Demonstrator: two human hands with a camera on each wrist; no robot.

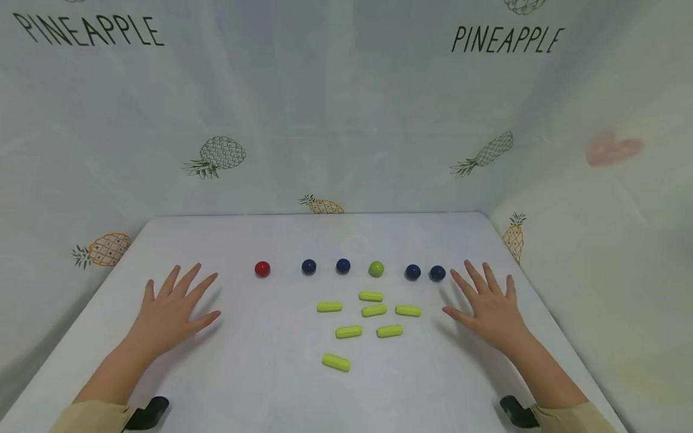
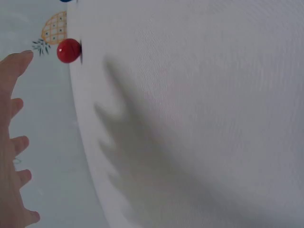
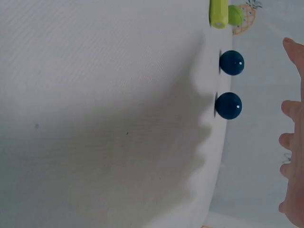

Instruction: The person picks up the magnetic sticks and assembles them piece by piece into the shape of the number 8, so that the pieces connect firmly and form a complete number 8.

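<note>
My left hand (image 1: 166, 314) hovers over the left side of the white table with its fingers spread, holding nothing. The closest thing to it is a red ball (image 1: 262, 269), also in the left wrist view. Over the right side, my right hand (image 1: 491, 308) is held up with fingers apart and nothing in it. Nearest to that hand is a dark blue ball (image 1: 437, 273), with another blue ball (image 1: 413, 272) beside it. A green ball (image 1: 376, 269) and two more blue balls (image 1: 343, 266) continue the row. Several yellow-green sticks (image 1: 374, 310) lie scattered below the row.
The white table (image 1: 243, 373) narrows toward its far edge. A pale cloth (image 1: 346, 108) printed with pineapples hangs behind it and along its sides. One yellow-green stick (image 1: 336, 362) lies closer to me than the others.
</note>
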